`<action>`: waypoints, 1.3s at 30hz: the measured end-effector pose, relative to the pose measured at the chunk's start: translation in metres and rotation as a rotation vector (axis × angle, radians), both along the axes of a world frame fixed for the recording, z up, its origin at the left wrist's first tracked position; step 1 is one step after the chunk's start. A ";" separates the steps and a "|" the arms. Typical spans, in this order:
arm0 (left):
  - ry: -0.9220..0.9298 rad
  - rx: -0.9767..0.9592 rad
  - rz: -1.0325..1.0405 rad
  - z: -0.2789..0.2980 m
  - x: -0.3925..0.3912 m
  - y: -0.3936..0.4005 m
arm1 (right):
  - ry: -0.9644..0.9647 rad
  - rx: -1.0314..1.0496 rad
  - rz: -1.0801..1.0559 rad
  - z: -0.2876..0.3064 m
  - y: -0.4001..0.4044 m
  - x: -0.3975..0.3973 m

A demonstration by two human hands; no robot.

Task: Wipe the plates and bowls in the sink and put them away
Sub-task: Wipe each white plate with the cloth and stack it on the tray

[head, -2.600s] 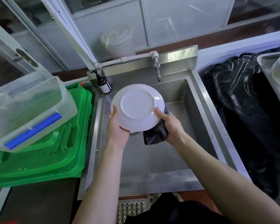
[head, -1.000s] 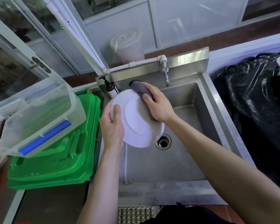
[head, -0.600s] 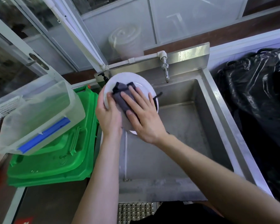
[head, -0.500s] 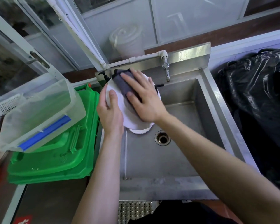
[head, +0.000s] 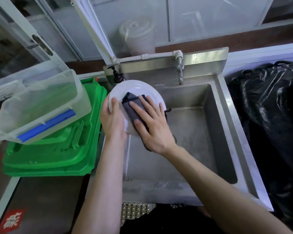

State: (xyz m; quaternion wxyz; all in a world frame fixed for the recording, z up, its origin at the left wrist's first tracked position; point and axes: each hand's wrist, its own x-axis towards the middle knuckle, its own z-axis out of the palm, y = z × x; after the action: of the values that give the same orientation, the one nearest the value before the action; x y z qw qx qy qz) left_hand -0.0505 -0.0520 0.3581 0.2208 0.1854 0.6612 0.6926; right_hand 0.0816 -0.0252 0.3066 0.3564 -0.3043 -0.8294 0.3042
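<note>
The sink [head: 215, 125] basin lies open right of the plate [head: 139, 88] and below it. The tap [head: 180, 71] hangs over the back wall. Just left of the sink, green lids [head: 57, 149] and a clear tub [head: 41, 102] block the way; black bags [head: 269, 115] crowd its right side.

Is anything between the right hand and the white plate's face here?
Yes: a folded dark grey cloth lies between the right hand and the round white plate. The left hand grips the plate's left rim directly.

left hand [head: 112, 120] grips plate [head: 139, 89] | right hand [head: 151, 126] presses cloth [head: 131, 105]
</note>
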 end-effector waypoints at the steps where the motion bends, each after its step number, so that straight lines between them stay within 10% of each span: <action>1: 0.031 -0.028 -0.051 0.003 -0.003 -0.002 | -0.016 -0.013 0.002 0.007 0.017 -0.001; 8: 0.166 -0.287 -0.421 0.034 -0.025 0.009 | 0.001 -0.532 -0.154 0.044 0.090 0.002; 12: -0.097 -0.476 -0.652 0.049 -0.042 0.028 | 0.239 -1.029 -0.256 -0.004 0.070 -0.005; 18: -0.145 -0.199 -0.537 0.000 0.006 -0.015 | 0.568 -1.385 -0.583 -0.057 0.065 -0.005; 26: 0.181 -0.057 -0.370 -0.001 0.007 -0.020 | 0.247 -0.702 -0.407 0.018 0.058 -0.017; 31: -0.148 -0.047 -0.206 -0.014 -0.012 -0.012 | -0.031 -0.129 -0.016 0.037 0.050 -0.052; 39: -0.752 -0.082 0.011 -0.020 -0.051 -0.015 | -0.277 0.220 0.233 0.014 -0.007 -0.032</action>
State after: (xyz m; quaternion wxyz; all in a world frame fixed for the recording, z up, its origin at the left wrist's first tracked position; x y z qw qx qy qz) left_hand -0.1011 -0.0672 0.3386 0.4516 -0.0941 0.5620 0.6866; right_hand 0.0499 -0.0324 0.3206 0.2325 -0.2042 -0.9283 0.2063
